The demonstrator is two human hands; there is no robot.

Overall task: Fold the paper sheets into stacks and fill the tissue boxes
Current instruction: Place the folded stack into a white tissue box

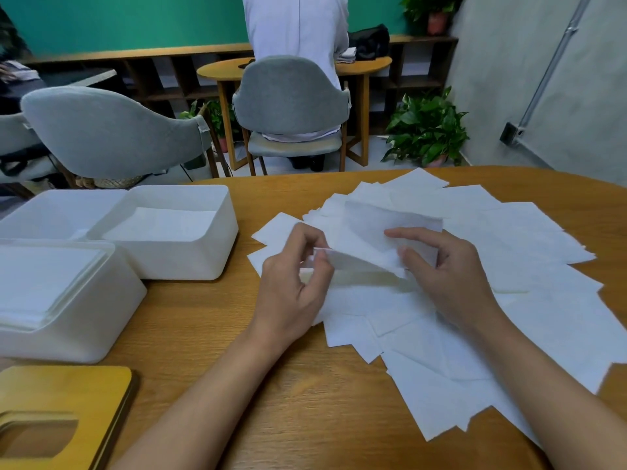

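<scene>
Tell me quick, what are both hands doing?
Left hand: pinches the paper sheet at its folded edge.
Right hand: pinches the same sheet's other end.

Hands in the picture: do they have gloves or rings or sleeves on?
No. The left hand and the right hand are bare: no gloves, no rings, no watch or bracelet. No sleeves show either. Both arms are uncovered right down to the picture's edge.
</scene>
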